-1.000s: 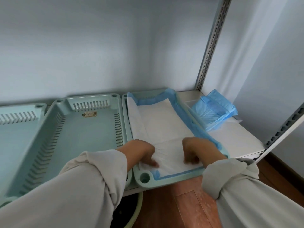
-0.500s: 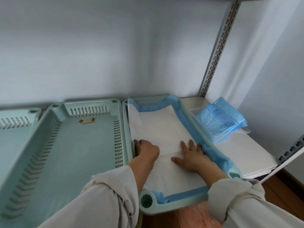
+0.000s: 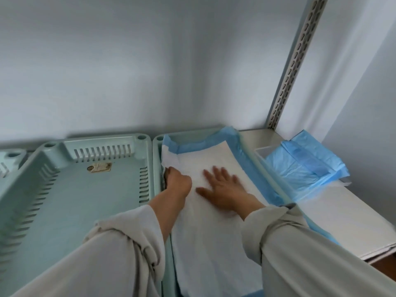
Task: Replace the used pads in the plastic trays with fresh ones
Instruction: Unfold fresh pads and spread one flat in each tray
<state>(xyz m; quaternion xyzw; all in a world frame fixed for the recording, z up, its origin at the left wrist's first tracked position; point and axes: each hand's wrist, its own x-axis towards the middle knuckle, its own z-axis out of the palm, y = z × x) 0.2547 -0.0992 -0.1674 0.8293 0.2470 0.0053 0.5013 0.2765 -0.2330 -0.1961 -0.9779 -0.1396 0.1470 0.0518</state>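
Note:
A white pad with blue edges [image 3: 214, 159] lies in the right-hand pale green tray [image 3: 158, 146]. My right hand [image 3: 222, 185] lies flat on the pad with its fingers spread. At the pad's left edge, against the tray wall, is my left hand [image 3: 177, 181]; its fingers are curled down there and their tips are hidden. The middle tray [image 3: 70, 189] holds no pad and shows a small label on its floor. A stack of folded blue pads [image 3: 300, 168] rests on the shelf to the right.
A third green tray [image 3: 8, 161] shows at the far left edge. The white shelf board [image 3: 342, 215] ends at the right front. A perforated metal upright [image 3: 297, 61] rises at the back right, with walls close behind.
Both hands have slid from the near end of the pad toward the far end. My right hand went from curled to flat and spread. The camera moved closer.

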